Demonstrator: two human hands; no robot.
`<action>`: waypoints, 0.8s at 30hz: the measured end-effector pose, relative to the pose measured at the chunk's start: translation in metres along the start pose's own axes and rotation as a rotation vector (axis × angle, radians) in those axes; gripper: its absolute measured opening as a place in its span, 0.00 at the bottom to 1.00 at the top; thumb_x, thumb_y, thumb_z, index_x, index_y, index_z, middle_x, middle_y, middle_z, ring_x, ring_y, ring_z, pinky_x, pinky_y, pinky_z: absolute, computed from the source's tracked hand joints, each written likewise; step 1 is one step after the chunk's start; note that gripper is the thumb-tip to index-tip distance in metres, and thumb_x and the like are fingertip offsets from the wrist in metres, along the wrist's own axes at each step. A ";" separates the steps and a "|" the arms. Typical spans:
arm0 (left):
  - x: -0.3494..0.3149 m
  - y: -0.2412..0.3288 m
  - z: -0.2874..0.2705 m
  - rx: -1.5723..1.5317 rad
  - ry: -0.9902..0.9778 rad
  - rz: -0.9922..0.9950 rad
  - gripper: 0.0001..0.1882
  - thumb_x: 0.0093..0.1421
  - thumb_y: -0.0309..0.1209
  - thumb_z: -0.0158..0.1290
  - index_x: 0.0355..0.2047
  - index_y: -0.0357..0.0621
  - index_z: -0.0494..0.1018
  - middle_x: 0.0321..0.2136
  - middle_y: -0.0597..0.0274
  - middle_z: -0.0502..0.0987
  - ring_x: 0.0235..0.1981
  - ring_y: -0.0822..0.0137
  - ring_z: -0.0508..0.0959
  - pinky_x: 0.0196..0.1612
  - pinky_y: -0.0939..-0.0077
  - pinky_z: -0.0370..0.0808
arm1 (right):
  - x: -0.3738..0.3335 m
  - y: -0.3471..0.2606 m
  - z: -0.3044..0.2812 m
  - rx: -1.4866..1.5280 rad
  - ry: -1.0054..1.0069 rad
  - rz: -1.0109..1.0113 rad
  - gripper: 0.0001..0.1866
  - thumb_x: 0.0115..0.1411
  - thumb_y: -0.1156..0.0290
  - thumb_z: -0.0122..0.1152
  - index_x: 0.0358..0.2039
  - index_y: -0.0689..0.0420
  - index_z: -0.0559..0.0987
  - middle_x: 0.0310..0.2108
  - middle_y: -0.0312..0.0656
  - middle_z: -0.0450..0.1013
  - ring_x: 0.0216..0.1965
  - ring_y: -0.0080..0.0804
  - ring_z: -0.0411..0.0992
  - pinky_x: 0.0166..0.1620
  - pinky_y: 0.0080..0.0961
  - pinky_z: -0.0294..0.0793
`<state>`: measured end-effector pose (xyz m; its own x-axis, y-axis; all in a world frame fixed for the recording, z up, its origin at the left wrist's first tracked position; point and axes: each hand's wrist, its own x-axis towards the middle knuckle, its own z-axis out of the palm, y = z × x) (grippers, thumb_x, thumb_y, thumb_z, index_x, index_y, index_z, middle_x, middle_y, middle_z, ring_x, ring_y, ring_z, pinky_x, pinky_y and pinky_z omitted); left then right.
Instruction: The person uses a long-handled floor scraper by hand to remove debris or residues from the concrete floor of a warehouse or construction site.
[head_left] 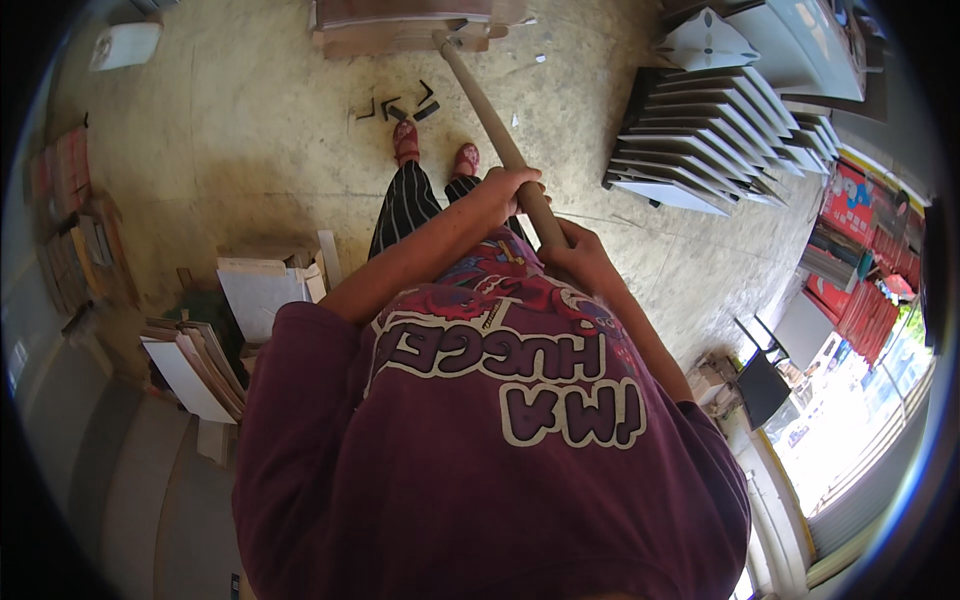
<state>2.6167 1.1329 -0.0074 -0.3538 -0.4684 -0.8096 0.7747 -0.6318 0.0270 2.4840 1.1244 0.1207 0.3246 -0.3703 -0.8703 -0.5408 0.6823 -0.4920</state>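
Both my hands are wrapped round a long pale brown pole (487, 117), which slants up and to the left, away from my body. My left hand (512, 192) grips it farther along, above my knees. Close to my waist, my right hand (574, 250) holds it near its lower end. The pole's far end reaches a flat brown board or carton (380, 28) on the floor, by a small dark piece; what kind of tool head it has, if any, I cannot tell. Several black L-shaped pieces (428, 96) lie on the floor in front of my feet.
Rows of thin white-and-grey panels (690, 140) stand at the right. Stacked boards (195, 365) and a white box (252, 295) are at the left. A dark chair (762, 388) stands by the bright doorway. Small white scraps (541, 58) dot the concrete floor (270, 130).
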 end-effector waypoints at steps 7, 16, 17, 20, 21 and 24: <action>0.034 0.003 0.002 -0.143 0.056 0.111 0.11 0.47 0.23 0.50 0.29 0.31 0.62 0.24 0.51 0.67 0.26 0.53 0.72 0.31 0.62 0.72 | 0.044 0.008 -0.010 0.033 0.016 -0.027 0.17 0.39 0.73 0.53 0.33 0.64 0.69 0.17 0.39 0.66 0.14 0.24 0.65 0.19 0.18 0.65; 0.035 0.001 -0.014 -0.172 0.120 0.137 0.12 0.46 0.21 0.49 0.31 0.32 0.60 0.26 0.51 0.66 0.28 0.55 0.71 0.30 0.63 0.73 | 0.063 0.016 -0.004 0.066 -0.018 0.001 0.17 0.40 0.73 0.54 0.33 0.65 0.69 0.18 0.38 0.66 0.15 0.22 0.65 0.19 0.17 0.65; 0.031 -0.002 -0.016 -0.153 0.127 0.162 0.12 0.47 0.22 0.49 0.32 0.31 0.61 0.27 0.51 0.66 0.28 0.54 0.71 0.31 0.63 0.73 | 0.061 0.017 -0.001 0.077 -0.028 0.006 0.18 0.39 0.73 0.54 0.34 0.65 0.69 0.18 0.38 0.66 0.15 0.23 0.65 0.19 0.17 0.65; 0.023 -0.006 -0.024 -0.127 0.155 0.213 0.13 0.48 0.25 0.48 0.33 0.30 0.62 0.28 0.50 0.67 0.29 0.52 0.72 0.34 0.63 0.72 | 0.058 0.015 0.007 0.020 -0.069 0.027 0.22 0.39 0.72 0.54 0.38 0.64 0.68 0.19 0.38 0.67 0.16 0.22 0.65 0.20 0.16 0.65; 0.020 -0.007 -0.027 -0.141 0.168 0.165 0.13 0.49 0.25 0.48 0.34 0.31 0.61 0.28 0.50 0.67 0.29 0.52 0.72 0.34 0.63 0.72 | 0.055 0.015 0.010 -0.007 -0.083 0.033 0.22 0.39 0.72 0.54 0.38 0.64 0.68 0.19 0.38 0.67 0.16 0.22 0.65 0.21 0.16 0.65; 0.007 -0.008 -0.039 -0.186 0.166 0.060 0.15 0.48 0.25 0.49 0.35 0.36 0.59 0.27 0.54 0.66 0.30 0.54 0.71 0.35 0.59 0.69 | 0.044 0.011 0.019 -0.025 -0.097 0.044 0.21 0.39 0.72 0.53 0.37 0.64 0.69 0.21 0.40 0.67 0.17 0.23 0.66 0.21 0.17 0.66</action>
<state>2.6287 1.1590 -0.0359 -0.2253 -0.3845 -0.8952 0.8802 -0.4743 -0.0178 2.5073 1.1273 0.0777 0.3726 -0.2768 -0.8857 -0.5749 0.6804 -0.4545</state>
